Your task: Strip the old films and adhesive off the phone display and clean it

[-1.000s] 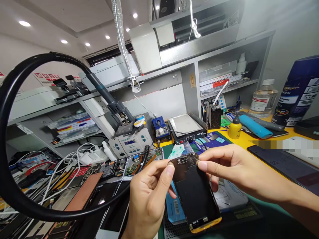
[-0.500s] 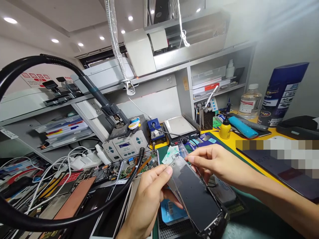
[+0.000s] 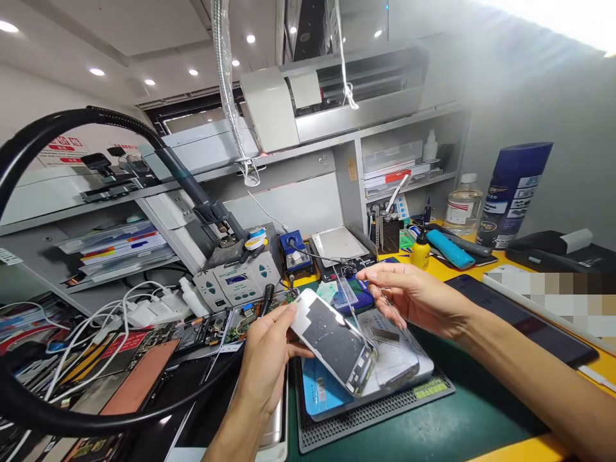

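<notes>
My left hand grips a phone screen assembly by its left edge. Its side facing me shows a white border, a dark panel, and small parts and flex at the lower end. To its right, my right hand pinches a thin, see-through frame-like piece; its exact kind is hard to make out. Beneath both hands lie a blue packet and a grey-white pad with a small dark metal piece on it. These rest on a black perforated mat.
A black flexible arm curves across the left side, above several phone parts. Behind stand a soldering station and a hot plate. Toward the right are a yellow bottle, a spray can and a dark phone.
My left hand has moved the screen assembly left and turned it, so its white-bordered side shows. My right hand has come away from the screen with the thin piece.
</notes>
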A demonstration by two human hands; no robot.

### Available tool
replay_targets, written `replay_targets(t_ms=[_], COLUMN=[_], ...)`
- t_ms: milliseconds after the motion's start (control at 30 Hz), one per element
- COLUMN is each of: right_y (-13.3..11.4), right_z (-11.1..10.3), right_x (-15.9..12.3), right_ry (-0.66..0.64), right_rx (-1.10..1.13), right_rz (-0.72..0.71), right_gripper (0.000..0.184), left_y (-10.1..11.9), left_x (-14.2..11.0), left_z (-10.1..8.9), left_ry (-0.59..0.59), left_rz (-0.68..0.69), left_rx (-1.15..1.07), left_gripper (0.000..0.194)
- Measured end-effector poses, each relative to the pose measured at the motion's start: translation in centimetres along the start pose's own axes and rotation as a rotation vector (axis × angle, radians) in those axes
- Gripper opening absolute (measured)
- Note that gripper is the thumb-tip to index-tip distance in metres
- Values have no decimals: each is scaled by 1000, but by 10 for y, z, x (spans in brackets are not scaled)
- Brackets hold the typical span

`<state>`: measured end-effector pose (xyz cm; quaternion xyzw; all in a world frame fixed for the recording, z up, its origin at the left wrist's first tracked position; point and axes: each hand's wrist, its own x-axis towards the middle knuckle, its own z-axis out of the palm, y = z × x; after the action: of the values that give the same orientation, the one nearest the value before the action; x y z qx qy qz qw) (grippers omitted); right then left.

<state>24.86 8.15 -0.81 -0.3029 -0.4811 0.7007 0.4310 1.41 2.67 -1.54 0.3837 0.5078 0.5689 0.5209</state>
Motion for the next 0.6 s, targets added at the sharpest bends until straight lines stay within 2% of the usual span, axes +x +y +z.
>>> replay_targets(t_ms=[100,233,300,367,467,600], right_y=[-1,-3,-4,-4,-5,-9], right_z=[-3,-5,-3,3,26,81], right_x=[4,5,5,6,8,18], right_ry=[59,154,182,182,105,-28], right_rx=[2,-7,-24,-49,-99,-180], right_rz=[-3,-41,-57,-57,-24,20], right_gripper=[26,27,26,22,17,20], left_y=[4,26,39,49,54,54], left_x=[10,24,26,24,21,18], left_z=[-12,-41,-56,-68,-79,-89], left_ry=[179,513,637,704,755,795], left_rz=[89,282,354,406,482,553], left_rx=[-89,-290,-369,-416,-452,-483], left_gripper=[23,2,3,9,24,32])
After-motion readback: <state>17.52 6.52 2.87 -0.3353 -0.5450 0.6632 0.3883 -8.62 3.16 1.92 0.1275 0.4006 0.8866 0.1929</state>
